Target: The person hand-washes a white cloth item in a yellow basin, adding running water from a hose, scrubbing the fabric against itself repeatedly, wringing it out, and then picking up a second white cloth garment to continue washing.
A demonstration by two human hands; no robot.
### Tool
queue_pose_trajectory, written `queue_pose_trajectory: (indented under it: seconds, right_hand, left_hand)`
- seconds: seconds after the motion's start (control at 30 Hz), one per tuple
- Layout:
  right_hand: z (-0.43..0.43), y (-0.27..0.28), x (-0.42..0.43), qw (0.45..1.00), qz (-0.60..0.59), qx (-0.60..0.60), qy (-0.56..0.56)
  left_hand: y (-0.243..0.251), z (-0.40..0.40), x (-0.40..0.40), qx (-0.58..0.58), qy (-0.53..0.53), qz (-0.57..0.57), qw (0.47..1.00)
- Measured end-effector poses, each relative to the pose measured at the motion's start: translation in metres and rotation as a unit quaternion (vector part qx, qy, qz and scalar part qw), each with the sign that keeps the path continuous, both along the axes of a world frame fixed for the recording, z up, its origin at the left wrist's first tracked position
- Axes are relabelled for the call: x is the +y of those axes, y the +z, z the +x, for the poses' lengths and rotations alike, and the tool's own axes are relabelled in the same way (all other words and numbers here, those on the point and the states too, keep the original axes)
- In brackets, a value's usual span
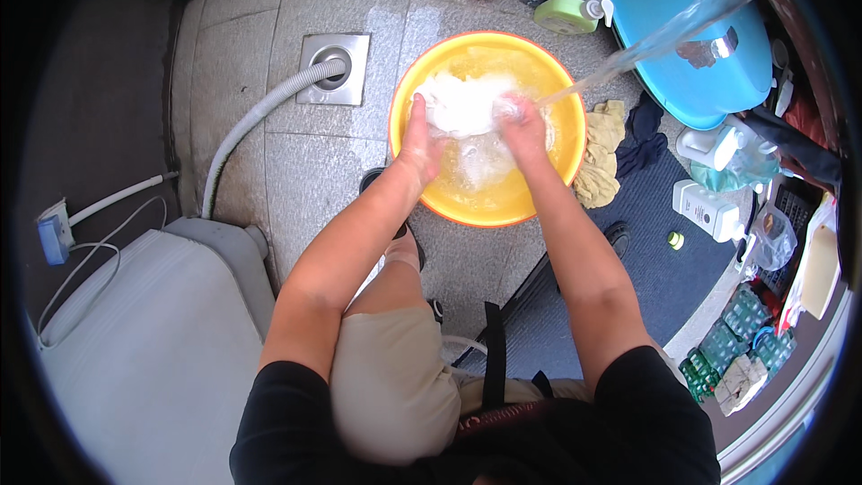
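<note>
Both hands are in a round yellow basin (495,214) with an orange rim, standing on the tiled floor and holding some water. My left hand (421,145) grips the left end of a white wet cloth (465,104), thumb along its edge. At the cloth's right end, my right hand (524,126) is closed on the fabric, its fingers blurred. A stream of water (667,34) runs in from the upper right and lands beside my right hand. Below the cloth, the water looks foamy or splashed.
Left of the basin, a grey corrugated hose (269,114) enters a square metal floor drain (363,81). A green pump bottle (567,15) and blue tub (687,81) stand upper right. Tan cloth (601,155) and dark cloth (643,138) lie at the basin's right, near a white jug (704,209).
</note>
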State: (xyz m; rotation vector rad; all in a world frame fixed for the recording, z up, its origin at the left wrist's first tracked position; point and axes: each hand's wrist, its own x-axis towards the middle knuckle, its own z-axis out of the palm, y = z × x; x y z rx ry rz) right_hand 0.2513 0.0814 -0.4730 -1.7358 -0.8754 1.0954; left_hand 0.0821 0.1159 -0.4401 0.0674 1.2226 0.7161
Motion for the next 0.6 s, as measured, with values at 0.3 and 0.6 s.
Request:
queue_pose_trajectory:
  seconds: [0.3, 0.6]
  right_hand:
    - [-0.106, 0.166, -0.023, 0.941, 0.184, -0.117, 0.260]
    - [-0.023, 0.069, 0.037, 0.964, -0.027, -0.263, 0.035]
  left_hand:
    - [-0.001, -0.019, 0.020, -0.198, -0.077, 0.041, 0.976]
    - [0.046, 0.032, 0.000, -0.195, 0.007, -0.026, 0.980]
